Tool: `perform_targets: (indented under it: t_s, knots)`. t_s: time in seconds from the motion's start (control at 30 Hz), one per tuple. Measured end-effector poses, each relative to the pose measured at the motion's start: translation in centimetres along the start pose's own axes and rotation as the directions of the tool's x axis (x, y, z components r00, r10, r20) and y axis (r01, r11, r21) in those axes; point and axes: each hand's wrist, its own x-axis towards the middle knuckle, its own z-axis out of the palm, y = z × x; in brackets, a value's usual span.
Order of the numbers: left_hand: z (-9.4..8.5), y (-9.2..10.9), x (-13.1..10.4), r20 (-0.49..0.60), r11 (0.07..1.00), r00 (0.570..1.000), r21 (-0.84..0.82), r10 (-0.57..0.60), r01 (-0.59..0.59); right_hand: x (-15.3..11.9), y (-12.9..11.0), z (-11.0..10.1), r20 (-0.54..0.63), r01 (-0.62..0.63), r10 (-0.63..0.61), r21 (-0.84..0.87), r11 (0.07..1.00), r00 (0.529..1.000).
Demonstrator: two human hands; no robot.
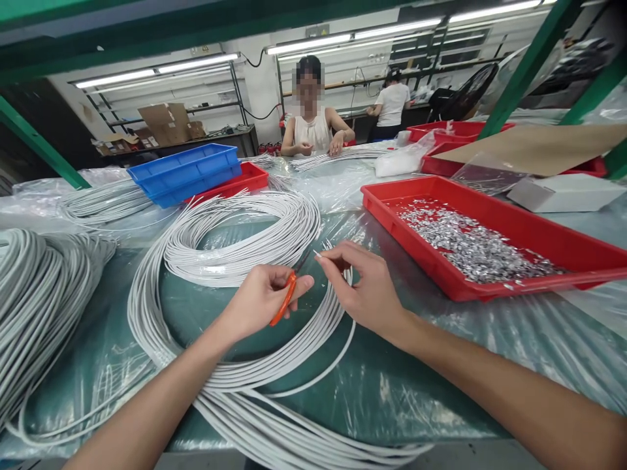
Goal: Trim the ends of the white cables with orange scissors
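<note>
My left hand is closed around small orange-handled scissors, whose dark blades point up and away toward my other hand. Between thumb and fingertips, my right hand pinches the end of a white cable, which curves down from under the hand and joins the loops on the table. Both hands are above a large coil of white cable, and the blade tips are close to the pinched end. Just beyond lies a second white coil.
A red tray of small shiny metal pieces stands to the right. A blue bin rests on a red tray at the back left. A thick cable bundle lies at far left. One person works opposite; green posts frame the bench.
</note>
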Motion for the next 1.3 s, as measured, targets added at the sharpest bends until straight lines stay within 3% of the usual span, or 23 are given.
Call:
perform_targets:
  t_s: [0.17,0.27,0.47,0.8,1.1,1.2,1.3]
  knots:
    - [-0.55,0.04,0.33,-0.164,0.983,0.980,-0.122,0.116,-0.137,-0.23,-0.35,0.08,0.169,-0.120,0.095,0.147,0.982,0.981]
    - [-0.64,0.28,0.13,-0.196,0.969,0.966,-0.142,0.171,-0.201,-0.44,-0.25,0.28,0.243,-0.161,0.115,0.180,0.970,0.963]
    - [-0.36,0.35,-0.20,-0.164,0.967,0.965,-0.118,0.203,-0.224,-0.57,-0.37,0.21,0.306,-0.212,0.152,0.174,0.962,0.940]
    - [-0.46,0.05,-0.17,-0.138,0.976,0.969,-0.035,0.207,-0.213,-0.66,-0.51,0.26,0.316,-0.224,0.164,0.164,0.961,0.934]
    - [-0.44,0.41,-0.24,-0.084,0.982,0.980,-0.036,0.181,-0.185,-0.35,-0.17,0.31,0.304,-0.116,0.061,0.167,0.979,0.951]
    - [-0.70,0.53,-0.17,-0.047,0.983,0.987,-0.094,0.154,-0.158,-0.26,-0.04,0.41,0.296,-0.187,0.119,0.215,0.958,0.948]
    - [-0.96,0.75,-0.16,-0.005,0.978,0.989,-0.148,0.151,-0.150,0.00,0.04,0.41,0.370,-0.361,0.228,0.344,0.867,0.901]
